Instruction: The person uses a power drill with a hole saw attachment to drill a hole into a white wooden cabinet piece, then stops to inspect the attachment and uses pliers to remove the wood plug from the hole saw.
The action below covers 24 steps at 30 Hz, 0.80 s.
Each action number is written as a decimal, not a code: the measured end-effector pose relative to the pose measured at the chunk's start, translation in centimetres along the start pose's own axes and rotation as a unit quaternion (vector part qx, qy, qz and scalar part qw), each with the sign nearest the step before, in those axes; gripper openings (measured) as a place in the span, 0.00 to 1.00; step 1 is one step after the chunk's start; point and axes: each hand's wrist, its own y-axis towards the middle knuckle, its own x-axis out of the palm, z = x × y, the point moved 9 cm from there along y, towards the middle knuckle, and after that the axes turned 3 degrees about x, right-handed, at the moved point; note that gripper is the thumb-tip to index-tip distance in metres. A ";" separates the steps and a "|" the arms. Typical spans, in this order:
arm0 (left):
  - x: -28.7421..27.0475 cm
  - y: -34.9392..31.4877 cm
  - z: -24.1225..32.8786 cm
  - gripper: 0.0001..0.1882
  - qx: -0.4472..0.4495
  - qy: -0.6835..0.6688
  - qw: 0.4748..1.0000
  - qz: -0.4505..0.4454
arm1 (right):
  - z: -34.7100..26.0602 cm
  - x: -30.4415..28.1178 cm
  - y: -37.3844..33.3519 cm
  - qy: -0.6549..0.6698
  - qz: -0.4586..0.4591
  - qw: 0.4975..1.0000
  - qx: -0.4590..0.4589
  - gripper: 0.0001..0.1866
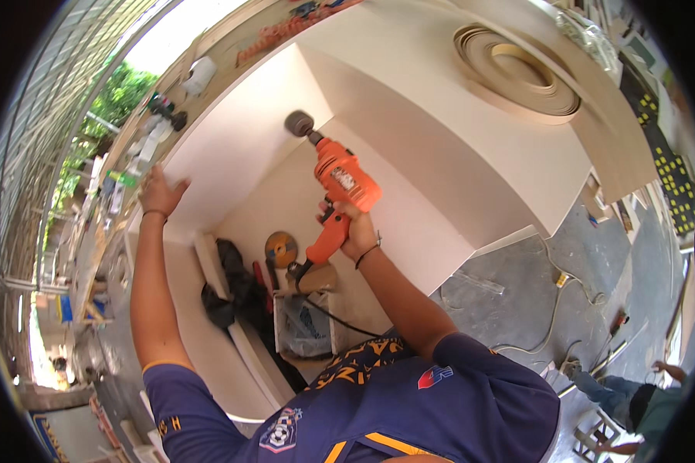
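Note:
My right hand (358, 234) is wrapped around the handle of an orange power drill (347, 181). A dark round attachment that looks like a hole saw (299, 123) is on its front end, near the inner corner of a white cabinet box (247, 131). Whether the attachment touches the panel, I cannot tell. A black cord runs from the drill handle toward my body. My left hand (162, 193) rests at the left edge of the box's white panel, thumb apart from the fingers and holding nothing.
Inside the box lie a tan disc (281, 249), a black bag (235, 270) and a clear-lined container (304, 324). Coiled edge banding (517, 73) sits on the white top. Cords (552, 316) cross the grey floor; another person (641, 405) is at the lower right.

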 end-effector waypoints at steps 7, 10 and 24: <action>0.4 0.2 -1.5 0.46 -0.015 0.019 0.999 -0.028 | -0.2 0.7 -0.5 0.018 -0.035 0.999 -0.015 0.26; 1.0 0.4 -2.2 0.47 -0.009 0.015 0.999 -0.031 | -0.4 0.7 -1.2 0.027 -0.020 0.999 -0.014 0.26; 0.7 1.5 -1.8 0.45 0.031 0.002 1.000 -0.002 | -0.4 0.4 -1.4 0.048 -0.037 0.998 -0.016 0.26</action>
